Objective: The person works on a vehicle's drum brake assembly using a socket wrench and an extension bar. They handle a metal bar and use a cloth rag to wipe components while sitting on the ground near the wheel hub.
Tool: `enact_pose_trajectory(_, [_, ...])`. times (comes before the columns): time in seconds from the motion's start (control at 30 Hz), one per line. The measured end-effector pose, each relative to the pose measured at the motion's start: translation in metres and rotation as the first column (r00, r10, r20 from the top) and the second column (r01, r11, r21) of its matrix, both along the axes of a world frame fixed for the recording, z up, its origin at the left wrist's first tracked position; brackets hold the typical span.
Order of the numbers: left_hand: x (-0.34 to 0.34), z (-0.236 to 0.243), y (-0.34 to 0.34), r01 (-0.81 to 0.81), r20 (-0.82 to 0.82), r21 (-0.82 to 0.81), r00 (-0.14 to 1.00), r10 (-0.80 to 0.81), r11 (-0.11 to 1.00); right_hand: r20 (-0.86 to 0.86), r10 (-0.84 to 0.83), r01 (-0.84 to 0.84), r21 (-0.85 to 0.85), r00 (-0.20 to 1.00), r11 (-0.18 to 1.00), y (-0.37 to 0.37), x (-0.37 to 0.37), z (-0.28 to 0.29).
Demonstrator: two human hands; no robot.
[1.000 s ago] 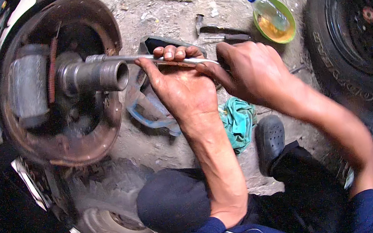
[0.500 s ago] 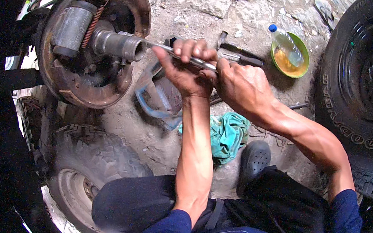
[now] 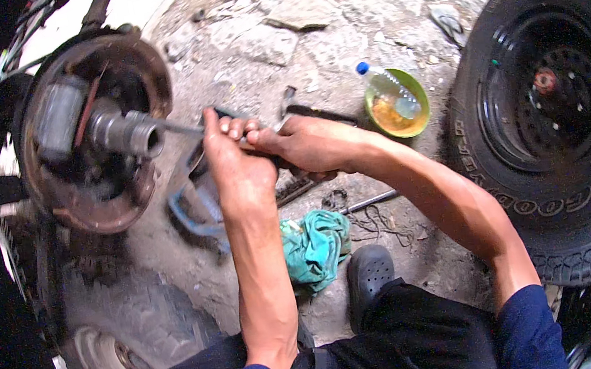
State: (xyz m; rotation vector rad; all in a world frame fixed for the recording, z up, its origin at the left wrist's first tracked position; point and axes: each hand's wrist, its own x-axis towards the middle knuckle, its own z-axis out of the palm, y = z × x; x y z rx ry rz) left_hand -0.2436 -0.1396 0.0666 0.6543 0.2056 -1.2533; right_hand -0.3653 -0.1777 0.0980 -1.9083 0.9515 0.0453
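My left hand [image 3: 239, 164] is closed around a slim metal rod [image 3: 181, 128], thumb pointing up along it. My right hand [image 3: 316, 146] is closed on the rod's nearer end, right against the left one; the fingers hide that end. Leftward, the rod's far tip comes up beside the hollow metal spindle [image 3: 124, 133]; whether they touch I cannot tell. The spindle juts from the rusty round brake backing plate [image 3: 156, 75]. A grey cylinder-shaped part [image 3: 62, 118] and a reddish spring [image 3: 87, 114] sit on that plate.
Below my hands lie a blue-edged clear container [image 3: 193, 205], a hammer [image 3: 319, 112] and a teal cloth [image 3: 318, 247]. Farther right, a green bowl [image 3: 415, 82] holds amber liquid and a blue-capped bottle [image 3: 391, 90]. A large tyre [image 3: 489, 175] stands right; another tyre [image 3: 154, 318] lies lower left.
The view has shifted, so the surroundings sit differently. Both hands still hold the rod; its far tip now reaches beside the spindle's upper side, and my right wrist has turned.
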Motion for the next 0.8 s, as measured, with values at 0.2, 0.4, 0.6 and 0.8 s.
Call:
enact_pose_trajectory(0.2, [0.008,-0.023,0.006,0.008,-0.101,-0.185,0.995,-0.027,0.983,0.081,-0.130,0.151,-0.378,0.988,0.913,0.029,-0.004,-0.030])
enact_pose_trajectory(0.4, [0.012,-0.017,0.009,0.052,-0.166,-0.241,0.982,-0.093,0.969,0.116,-0.223,0.236,-0.724,0.968,0.648,0.051,0.002,-0.036])
enact_pose_trajectory(0.6, [0.012,-0.037,0.003,0.089,-0.147,-0.732,0.947,-0.284,0.675,0.091,-0.147,0.172,-0.551,0.985,0.817,0.040,-0.001,-0.032])
enact_pose_trajectory(0.8, [0.006,-0.053,-0.011,-0.065,-0.250,-0.847,0.925,-0.287,0.528,0.063,-0.087,0.096,-0.159,0.994,0.983,0.021,0.000,-0.021])
